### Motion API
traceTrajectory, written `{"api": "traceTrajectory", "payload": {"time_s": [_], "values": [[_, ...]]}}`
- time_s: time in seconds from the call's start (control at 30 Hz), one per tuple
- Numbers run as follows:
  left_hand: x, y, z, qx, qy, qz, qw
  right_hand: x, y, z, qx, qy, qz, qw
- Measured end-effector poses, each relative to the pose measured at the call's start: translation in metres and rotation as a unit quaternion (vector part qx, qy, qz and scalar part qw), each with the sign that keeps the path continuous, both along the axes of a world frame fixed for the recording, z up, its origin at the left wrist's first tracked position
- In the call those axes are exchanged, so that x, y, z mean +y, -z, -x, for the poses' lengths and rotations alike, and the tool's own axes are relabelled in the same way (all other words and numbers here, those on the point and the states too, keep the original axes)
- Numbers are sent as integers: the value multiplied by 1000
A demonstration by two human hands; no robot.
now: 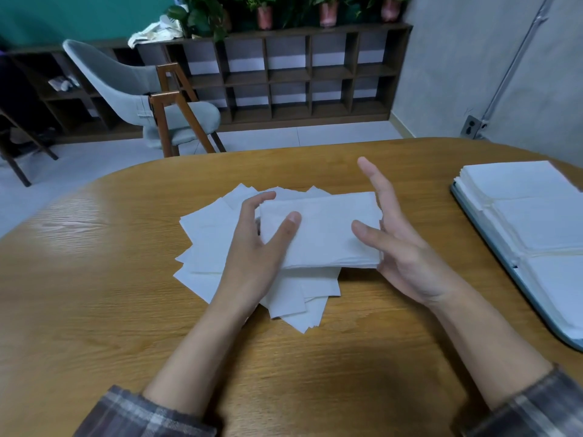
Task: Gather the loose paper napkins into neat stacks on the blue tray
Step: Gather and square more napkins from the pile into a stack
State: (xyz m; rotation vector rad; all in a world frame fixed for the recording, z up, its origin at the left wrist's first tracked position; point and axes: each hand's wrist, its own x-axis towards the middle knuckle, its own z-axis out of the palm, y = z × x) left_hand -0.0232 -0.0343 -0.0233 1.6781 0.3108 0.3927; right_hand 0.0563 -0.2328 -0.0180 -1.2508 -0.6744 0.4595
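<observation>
Loosely, left hand (255,247) grips napkin bundle (325,231) (right hand (407,253): fingers (377,184) straight).

Café-like room: wooden table (126,310), cubby shelving (284,77), plants (265,11).

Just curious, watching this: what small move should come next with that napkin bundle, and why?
Probably the right hand closes on the bundle and both carry it right to the blue tray: its edges look squared, the left hand grips one end, and stacks sit there.
</observation>
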Motion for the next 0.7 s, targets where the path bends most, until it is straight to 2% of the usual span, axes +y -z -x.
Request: {"api": "traceTrajectory", "payload": {"time_s": [0.17,0.23,0.33,0.43,0.53,0.7], "values": [[-2,-2,0,-42,-35,-70,996,-2,-1,2,17,-43,15,999],[-2,-1,1,-55,-21,-87,995,0,2,1,-39,17,71,997],[0,1,-1,-43,37,-110,992,-1,8,-7,-103,156,124,975],[8,6,-3,-16,53,-228,972,-7,7,-14,-136,249,146,948],[16,11,-3,-12,46,-329,943,-8,8,-15,-152,288,159,932],[22,17,-5,27,69,-392,917,-9,13,-17,-149,323,166,920]]}}
